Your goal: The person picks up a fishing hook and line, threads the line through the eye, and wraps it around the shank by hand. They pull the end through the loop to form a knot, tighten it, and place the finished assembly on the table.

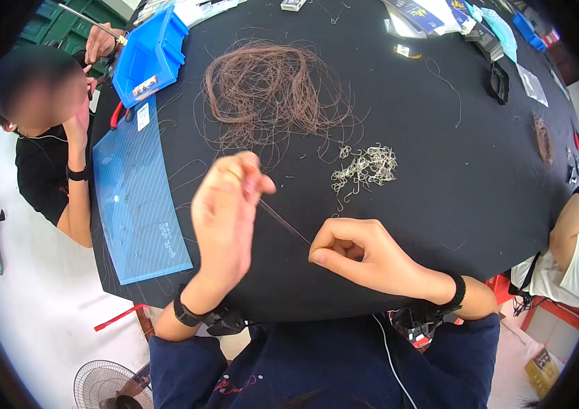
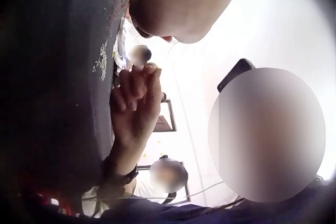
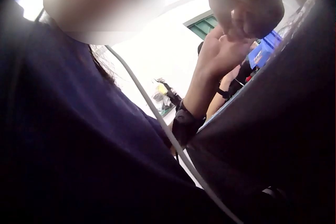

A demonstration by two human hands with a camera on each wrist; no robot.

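Observation:
A thin dark line (image 1: 283, 221) runs taut between the two hands above the black table. My left hand (image 1: 225, 211) pinches its upper end with thumb and curled fingers, palm turned inward. At its lower end my right hand (image 1: 378, 262) pinches it between thumb and forefinger, the other fingers curled. Whether a hook is on the line cannot be seen. Beyond the hands lie a pile of small metal hooks (image 1: 371, 165) and a loose tangle of brown line (image 1: 262, 88). The right hand (image 2: 136, 98) also shows in the left wrist view, the left hand (image 3: 226, 50) in the right wrist view.
On the left lie a translucent blue sheet (image 1: 139, 198) with fine strands, red-handled pliers (image 1: 116, 116) and a blue bin (image 1: 150, 58). Packets (image 1: 426, 17), a black band (image 1: 498, 83) and a small brown bundle (image 1: 542, 140) are at the right. People sit at both sides.

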